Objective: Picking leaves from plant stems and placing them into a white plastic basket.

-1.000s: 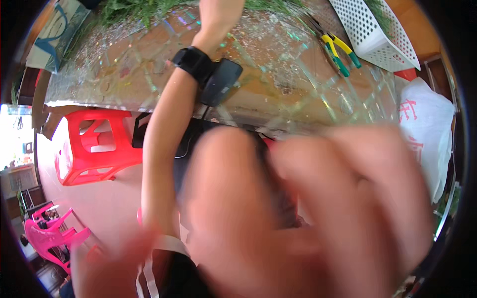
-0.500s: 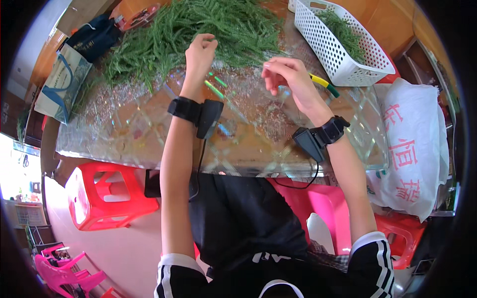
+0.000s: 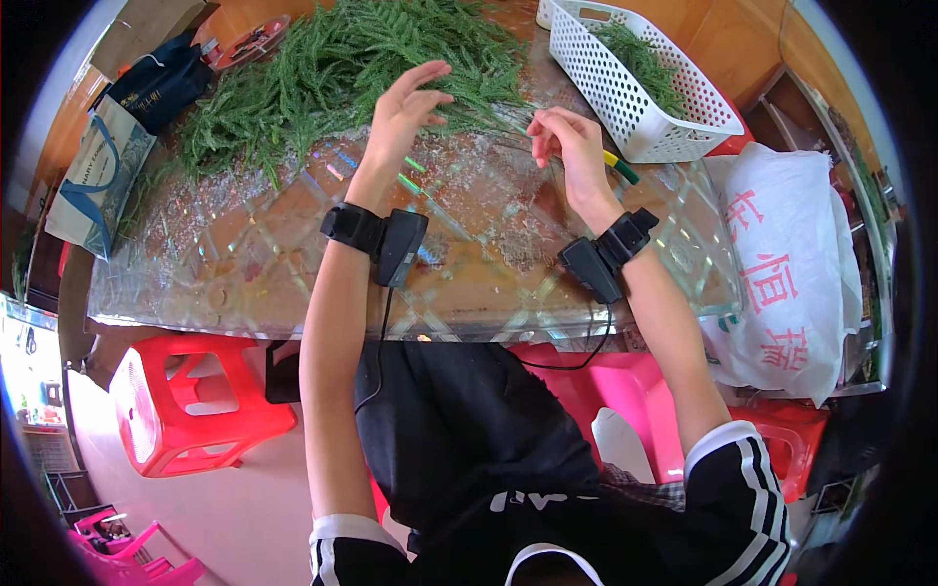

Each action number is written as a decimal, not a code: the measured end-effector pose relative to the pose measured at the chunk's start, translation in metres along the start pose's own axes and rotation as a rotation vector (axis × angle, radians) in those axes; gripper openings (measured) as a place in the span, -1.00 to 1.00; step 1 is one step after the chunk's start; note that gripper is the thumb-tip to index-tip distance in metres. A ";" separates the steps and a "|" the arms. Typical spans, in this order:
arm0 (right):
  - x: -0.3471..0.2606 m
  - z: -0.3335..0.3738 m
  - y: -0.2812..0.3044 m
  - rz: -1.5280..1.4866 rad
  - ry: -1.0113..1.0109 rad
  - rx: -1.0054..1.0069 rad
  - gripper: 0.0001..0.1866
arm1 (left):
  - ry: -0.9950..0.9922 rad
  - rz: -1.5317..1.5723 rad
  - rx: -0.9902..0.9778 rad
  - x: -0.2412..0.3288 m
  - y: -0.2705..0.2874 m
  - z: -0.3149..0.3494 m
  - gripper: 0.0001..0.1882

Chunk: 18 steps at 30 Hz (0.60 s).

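Note:
A large pile of feathery green fern-like sprigs [image 3: 332,78] covers the far side of a table [image 3: 293,283] with a clear cover. At the pile's near edge my left hand [image 3: 405,115] is open, its fingers stretched out and apart. My right hand [image 3: 575,142], to its right, is closed in a pinch. Thin stems of a fern sprig [image 3: 503,115] run from the pile to its fingertips. Just beyond that hand lies a yellow and green stick-like item [image 3: 621,168], partly hidden by it. Both wrists wear black strapped devices with cables.
A white perforated basket [image 3: 674,142] with some greenery stands at the far right. Beside the table's right edge sits a full white plastic bag [image 3: 782,264]. A paper bag [image 3: 96,186] and a dark bag [image 3: 161,83] are at left. A red stool [image 3: 195,405] stands below. Small debris dots the tabletop.
My left hand's fingers have spread from a loose curl and reach rightward over the pile's edge. My right hand stays pinched near the stems. The whole view has shifted slightly.

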State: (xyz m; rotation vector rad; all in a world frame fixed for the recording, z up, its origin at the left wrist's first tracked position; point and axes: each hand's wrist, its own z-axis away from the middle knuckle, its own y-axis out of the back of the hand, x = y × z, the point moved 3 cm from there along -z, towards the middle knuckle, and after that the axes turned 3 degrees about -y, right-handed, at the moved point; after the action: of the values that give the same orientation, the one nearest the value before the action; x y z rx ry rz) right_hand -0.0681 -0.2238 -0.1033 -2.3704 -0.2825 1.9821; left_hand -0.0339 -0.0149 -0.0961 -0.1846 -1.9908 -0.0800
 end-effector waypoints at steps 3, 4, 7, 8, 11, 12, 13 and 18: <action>0.001 -0.002 0.003 0.023 0.009 -0.006 -0.73 | -0.175 -0.001 0.060 0.008 -0.004 0.004 -0.68; 0.002 -0.004 0.005 0.018 0.023 0.002 -0.73 | -0.255 -0.103 0.081 0.012 -0.007 0.006 -0.71; 0.003 -0.007 0.009 0.025 0.034 0.011 -0.73 | -0.417 -0.301 0.124 0.022 -0.018 0.015 -0.75; 0.003 -0.008 0.009 0.027 0.033 0.010 -0.73 | -0.535 -0.423 0.076 0.026 -0.024 0.019 -0.75; 0.002 -0.006 0.013 -0.020 -0.034 -0.042 -0.74 | -0.776 -0.658 -0.021 0.033 -0.040 0.029 -0.74; 0.000 -0.005 0.011 -0.076 -0.100 -0.101 -0.74 | -0.774 -0.696 -0.081 0.035 -0.044 0.032 -0.73; -0.001 -0.005 0.009 -0.134 -0.167 -0.159 -0.75 | -0.772 -0.735 -0.143 0.038 -0.048 0.035 -0.73; -0.003 0.001 0.004 -0.023 -0.162 -0.175 -0.77 | -0.788 -0.764 -0.246 0.034 -0.056 0.040 -0.72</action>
State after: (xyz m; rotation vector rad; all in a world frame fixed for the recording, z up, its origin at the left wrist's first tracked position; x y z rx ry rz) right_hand -0.0689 -0.2286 -0.1008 -2.2915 -0.5069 2.2283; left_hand -0.0924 -0.0615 -0.0805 0.4728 -2.7257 -0.8544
